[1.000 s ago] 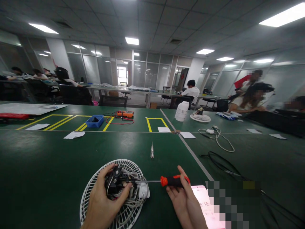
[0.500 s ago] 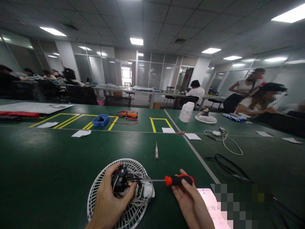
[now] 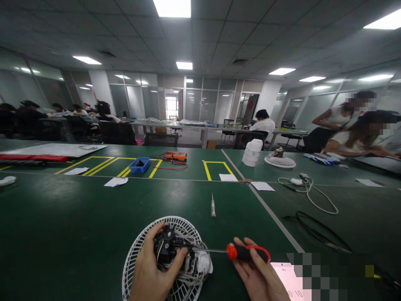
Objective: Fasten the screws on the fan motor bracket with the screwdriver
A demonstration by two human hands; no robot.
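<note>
A white round fan grille (image 3: 133,255) lies on the green table, carrying a black motor assembly (image 3: 166,246) with a bundle of pale wires (image 3: 191,278). My left hand (image 3: 156,267) is closed around that assembly, thumb on its right side and fingers over the far left. In my right hand (image 3: 253,267) is a screwdriver (image 3: 246,252) with a red and black handle, held level. Its shaft points left and its tip meets the assembly close to my left thumb; the exact contact spot is hidden. A small clear-handled tester screwdriver (image 3: 213,207) lies beyond the grille.
At the back are a blue bin (image 3: 139,165), an orange multimeter (image 3: 176,156) with leads, a white cylindrical part (image 3: 252,153) and another fan grille (image 3: 280,161). Cables (image 3: 316,196) lie to the right. A lit phone (image 3: 286,278) is near my right hand. People sit around other tables.
The view has tilted up and turned slightly left, so everything sits lower and farther right. Both hands keep their holds, and the screwdriver tip stays at the assembly.
</note>
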